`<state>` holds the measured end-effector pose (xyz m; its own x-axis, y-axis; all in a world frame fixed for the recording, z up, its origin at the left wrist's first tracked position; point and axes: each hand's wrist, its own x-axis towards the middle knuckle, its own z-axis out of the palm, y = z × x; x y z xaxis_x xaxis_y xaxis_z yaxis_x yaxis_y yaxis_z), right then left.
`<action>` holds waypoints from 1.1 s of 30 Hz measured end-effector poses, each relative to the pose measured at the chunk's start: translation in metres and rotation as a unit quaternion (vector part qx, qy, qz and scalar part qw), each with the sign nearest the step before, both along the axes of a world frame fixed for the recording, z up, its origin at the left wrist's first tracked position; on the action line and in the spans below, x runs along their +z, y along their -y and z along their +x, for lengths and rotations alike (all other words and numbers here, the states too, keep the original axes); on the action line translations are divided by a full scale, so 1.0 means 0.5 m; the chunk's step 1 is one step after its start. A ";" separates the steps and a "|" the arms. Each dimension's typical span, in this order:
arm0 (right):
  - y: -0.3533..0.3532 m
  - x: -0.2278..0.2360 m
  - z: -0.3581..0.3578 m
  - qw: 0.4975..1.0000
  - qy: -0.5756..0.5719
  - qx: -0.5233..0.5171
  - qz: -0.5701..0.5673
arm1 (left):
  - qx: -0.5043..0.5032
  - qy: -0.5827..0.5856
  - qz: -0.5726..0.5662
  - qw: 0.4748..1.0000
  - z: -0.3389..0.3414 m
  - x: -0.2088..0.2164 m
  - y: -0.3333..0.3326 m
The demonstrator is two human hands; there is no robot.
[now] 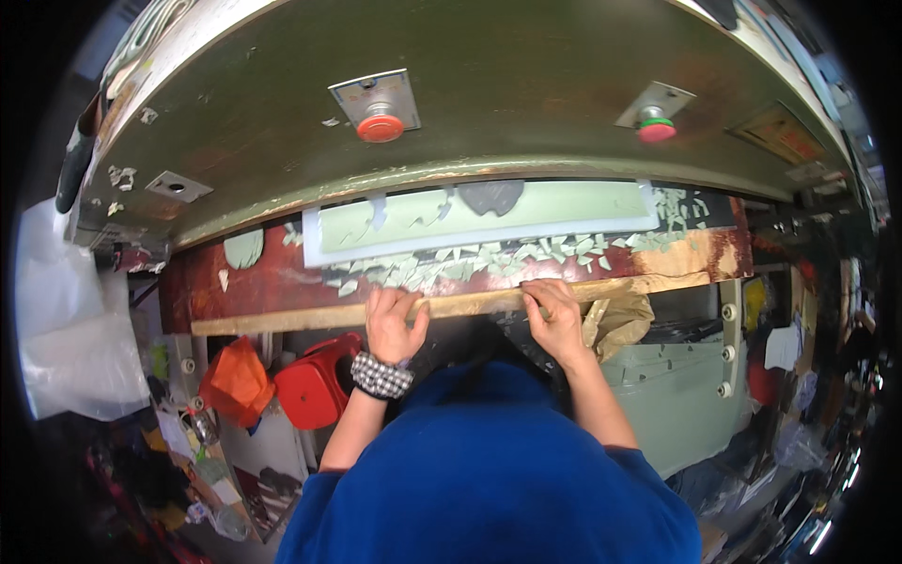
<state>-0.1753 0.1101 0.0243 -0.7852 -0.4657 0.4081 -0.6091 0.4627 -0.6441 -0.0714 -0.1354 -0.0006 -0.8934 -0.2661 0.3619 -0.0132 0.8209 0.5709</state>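
My left hand [393, 329] has its fingers curled over the pale wooden front edge [310, 318] of a dark red board [244, 296]. Farther right, my right hand [558, 327] grips the same edge, its thumb tucked toward the near side. Beyond both hands lies a scatter of small pale green offcuts [451, 268]. Behind them is a pale green sheet [564, 204] on a white slab [324, 254], partly under the machine. A dark rounded piece [490, 195] rests on that sheet. A stack of pale green rounded pieces [243, 248] sits at the board's left.
A green machine beam [526, 85] spans the far side, with a red button [381, 127] and a pinkish-red one [657, 130]. Below the board are a red stool [315, 385], an orange bag [237, 381], crumpled brown paper [622, 321] and large green sheets [681, 404].
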 end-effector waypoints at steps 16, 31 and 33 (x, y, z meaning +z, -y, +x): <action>-0.230 0.030 -0.436 0.723 0.173 -0.495 0.449 | -0.125 0.058 0.075 0.988 -0.117 0.098 0.142; -0.080 0.062 -0.455 0.897 0.032 -0.433 0.081 | -0.071 0.045 0.067 0.994 -0.294 0.105 0.155; 0.032 0.033 -0.375 0.938 0.206 -0.271 -0.062 | -0.045 0.052 0.074 0.995 -0.296 0.101 0.123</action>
